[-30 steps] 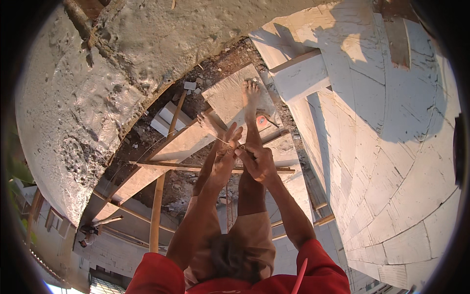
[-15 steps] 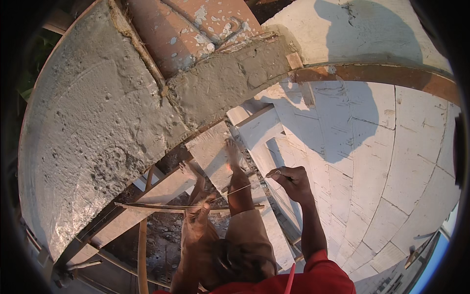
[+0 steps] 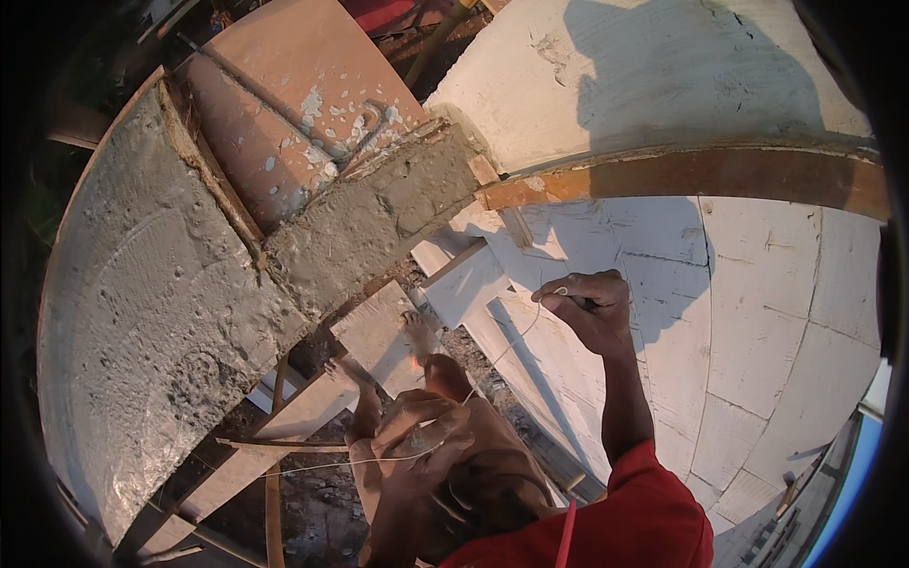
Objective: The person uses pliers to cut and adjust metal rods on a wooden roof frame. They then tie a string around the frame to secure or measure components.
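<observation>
A thin pale string [image 3: 509, 346] runs between my two hands. My right hand [image 3: 595, 301] is raised at the right over the white block wall, thumb and fingers pinching the string near a small loop. My left hand [image 3: 421, 431] is low in front of my thighs, its fingers closed round the string. A loose length of string [image 3: 317, 466] trails from it to the left. A thin wooden strip [image 3: 284, 445] reaches towards my left leg; its right end is hidden, and I cannot tell whether my left hand touches it.
My bare feet rest on a board [image 3: 383, 331] above rubble. Another plank [image 3: 270, 440] slopes to lower left. Rough wet concrete [image 3: 180, 275] lies at left, with a reddish panel [image 3: 303, 85] beyond. A curved wooden edge [image 3: 682, 180] tops the white block wall [image 3: 748, 312].
My view has swung to the right. The string now stretches longer between my hands, and my left hand has turned, its fingers curled over the string. My right hand still pinches its end.
</observation>
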Demonstrator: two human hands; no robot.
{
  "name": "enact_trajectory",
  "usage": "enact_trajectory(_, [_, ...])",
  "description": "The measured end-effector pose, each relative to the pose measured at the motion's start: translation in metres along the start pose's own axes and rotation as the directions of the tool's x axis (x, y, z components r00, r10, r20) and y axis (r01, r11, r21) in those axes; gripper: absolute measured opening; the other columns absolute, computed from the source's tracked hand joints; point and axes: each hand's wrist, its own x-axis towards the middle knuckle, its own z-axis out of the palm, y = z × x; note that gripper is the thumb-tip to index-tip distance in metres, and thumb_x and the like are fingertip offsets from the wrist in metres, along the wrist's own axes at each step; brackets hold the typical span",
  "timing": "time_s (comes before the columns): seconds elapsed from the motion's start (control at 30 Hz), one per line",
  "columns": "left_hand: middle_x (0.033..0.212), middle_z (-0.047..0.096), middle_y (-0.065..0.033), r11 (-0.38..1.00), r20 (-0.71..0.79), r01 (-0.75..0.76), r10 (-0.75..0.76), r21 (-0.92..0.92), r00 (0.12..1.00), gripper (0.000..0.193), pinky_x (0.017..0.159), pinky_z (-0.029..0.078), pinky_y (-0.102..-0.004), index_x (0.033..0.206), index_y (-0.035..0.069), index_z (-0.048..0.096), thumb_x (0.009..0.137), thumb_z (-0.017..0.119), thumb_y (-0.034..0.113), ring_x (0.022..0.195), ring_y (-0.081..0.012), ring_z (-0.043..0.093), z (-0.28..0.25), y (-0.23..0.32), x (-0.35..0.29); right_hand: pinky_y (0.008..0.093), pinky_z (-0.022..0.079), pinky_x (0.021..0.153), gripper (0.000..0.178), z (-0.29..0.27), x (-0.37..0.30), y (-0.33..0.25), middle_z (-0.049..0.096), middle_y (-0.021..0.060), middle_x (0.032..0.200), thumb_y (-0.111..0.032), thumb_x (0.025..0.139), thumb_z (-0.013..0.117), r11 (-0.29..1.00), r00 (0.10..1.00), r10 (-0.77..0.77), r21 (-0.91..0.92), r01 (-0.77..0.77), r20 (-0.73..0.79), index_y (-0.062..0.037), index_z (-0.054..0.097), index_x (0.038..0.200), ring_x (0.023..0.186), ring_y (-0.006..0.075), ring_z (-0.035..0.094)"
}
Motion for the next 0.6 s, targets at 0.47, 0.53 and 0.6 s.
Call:
enact_trajectory(0.47, [0.11, 0.072, -0.0152, 0.908, -0.133, -0.413, 0.403, -0.062, 0.906, 0.03, 0.087, 0.055, -0.0367, 0.123, 0.003, 0.074, 0.098, 0.069, 0.018, 0.098, -0.0262, 0.07, 0.078, -0.023, 0.229, 0.0252, 0.044, 0.053, 0.013, 0.0, 0.056, 0.051, 0.071, 0.006, 0.069, -0.014, 0.093, 0.077, 0.971, 0.878, -0.238, -0.116, 0.209, -0.416, -0.0006, 0.076, 0.094, 0.055, 0.0078, 0.058])
enact_trajectory(0.53, [0.115, 0.072, -0.0166, 0.895, -0.115, -0.436, 0.426, -0.095, 0.898, 0.029, 0.091, 0.054, -0.0397, 0.123, 0.003, 0.073, 0.098, 0.068, 0.018, 0.103, -0.0306, 0.07, 0.084, -0.037, 0.239, 0.0249, 0.042, 0.051, 0.012, 0.005, 0.058, 0.061, 0.07, 0.006, 0.067, -0.014, 0.092, 0.078, 0.946, 0.832, -0.322, -0.198, 0.258, -0.452, -0.0015, 0.076, 0.094, 0.052, 0.0084, 0.057])
enact_trajectory(0.6, [0.115, 0.072, -0.0163, 0.855, -0.108, -0.497, 0.485, -0.151, 0.868, 0.03, 0.093, 0.053, -0.0403, 0.122, 0.003, 0.073, 0.099, 0.067, 0.02, 0.105, -0.0313, 0.068, 0.091, -0.051, 0.246, 0.0246, 0.041, 0.05, 0.012, 0.009, 0.06, 0.071, 0.068, 0.0057, 0.065, -0.013, 0.091, 0.079, 0.916, 0.78, -0.398, -0.253, 0.311, -0.483, -0.0031, 0.075, 0.095, 0.049, 0.0093, 0.055])
